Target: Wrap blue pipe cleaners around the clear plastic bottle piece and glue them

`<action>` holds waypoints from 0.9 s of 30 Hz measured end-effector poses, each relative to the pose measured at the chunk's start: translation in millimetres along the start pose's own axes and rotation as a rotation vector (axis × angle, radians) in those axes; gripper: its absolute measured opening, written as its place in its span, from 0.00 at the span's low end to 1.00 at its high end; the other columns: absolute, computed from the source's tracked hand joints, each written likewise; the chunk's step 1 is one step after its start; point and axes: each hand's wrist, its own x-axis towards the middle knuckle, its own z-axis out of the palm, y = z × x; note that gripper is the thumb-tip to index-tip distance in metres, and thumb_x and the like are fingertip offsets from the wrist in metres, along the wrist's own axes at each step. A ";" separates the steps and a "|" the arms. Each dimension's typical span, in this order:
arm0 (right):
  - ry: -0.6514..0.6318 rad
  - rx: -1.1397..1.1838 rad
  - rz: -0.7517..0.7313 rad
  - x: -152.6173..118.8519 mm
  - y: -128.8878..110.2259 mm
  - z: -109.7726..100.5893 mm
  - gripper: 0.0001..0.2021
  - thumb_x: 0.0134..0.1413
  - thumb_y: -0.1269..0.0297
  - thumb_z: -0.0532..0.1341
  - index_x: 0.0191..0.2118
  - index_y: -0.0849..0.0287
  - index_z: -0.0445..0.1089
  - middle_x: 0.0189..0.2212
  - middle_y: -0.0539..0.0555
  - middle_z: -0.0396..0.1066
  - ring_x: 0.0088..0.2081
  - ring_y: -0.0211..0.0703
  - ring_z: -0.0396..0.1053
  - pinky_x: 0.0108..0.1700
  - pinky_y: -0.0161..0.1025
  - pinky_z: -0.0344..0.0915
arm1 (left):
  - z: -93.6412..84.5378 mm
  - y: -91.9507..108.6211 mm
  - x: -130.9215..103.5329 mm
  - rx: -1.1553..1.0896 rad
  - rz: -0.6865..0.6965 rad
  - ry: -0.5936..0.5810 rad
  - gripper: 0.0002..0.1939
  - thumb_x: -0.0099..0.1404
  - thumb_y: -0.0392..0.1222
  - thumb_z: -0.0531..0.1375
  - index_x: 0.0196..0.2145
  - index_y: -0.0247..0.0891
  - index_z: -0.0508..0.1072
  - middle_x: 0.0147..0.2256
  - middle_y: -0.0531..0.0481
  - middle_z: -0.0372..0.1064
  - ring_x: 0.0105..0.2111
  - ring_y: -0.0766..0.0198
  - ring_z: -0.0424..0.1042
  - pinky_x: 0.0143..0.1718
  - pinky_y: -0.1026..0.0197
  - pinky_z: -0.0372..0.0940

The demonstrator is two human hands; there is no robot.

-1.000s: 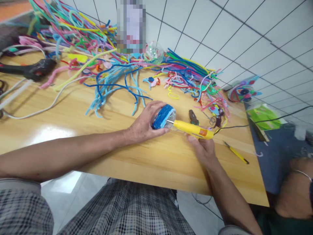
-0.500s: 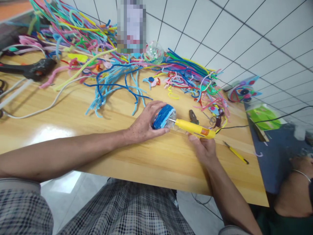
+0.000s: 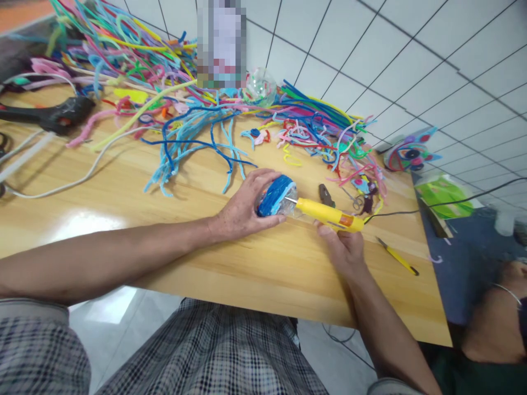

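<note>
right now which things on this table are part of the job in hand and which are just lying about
In the job:
blue-wrapped ball, in the left hand
yellow corded tool, in the right hand
perhaps the loose blue stems, by matching colour

Just lying about, it seems:
yellow craft knife
black glue gun
clear ball at the back

From where I stand, no writing, brand, number or sign can be read anywhere; the orange patch on the yellow tool is too small and blurred to make out any lettering.
</note>
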 end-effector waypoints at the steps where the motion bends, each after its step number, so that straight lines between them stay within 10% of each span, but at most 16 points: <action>1: -0.006 0.002 0.001 -0.2 0.0 0.1 0.13 0.69 0.48 0.68 0.42 0.51 0.81 0.35 0.52 0.82 0.36 0.46 0.79 0.40 0.43 0.77 | 0.2 -0.1 -0.1 -0.003 -0.004 0.002 0.43 0.69 0.52 0.71 0.74 0.44 0.58 0.68 0.36 0.66 0.71 0.42 0.66 0.73 0.35 0.65; 27: 0.023 0.019 0.075 -1.1 -0.8 1.4 0.21 0.65 0.38 0.68 0.38 0.52 0.76 0.35 0.53 0.82 0.36 0.48 0.78 0.41 0.46 0.78 | 1.2 1.4 0.7 -0.012 -0.061 -0.011 0.46 0.65 0.49 0.74 0.74 0.45 0.59 0.68 0.35 0.67 0.71 0.41 0.66 0.73 0.34 0.65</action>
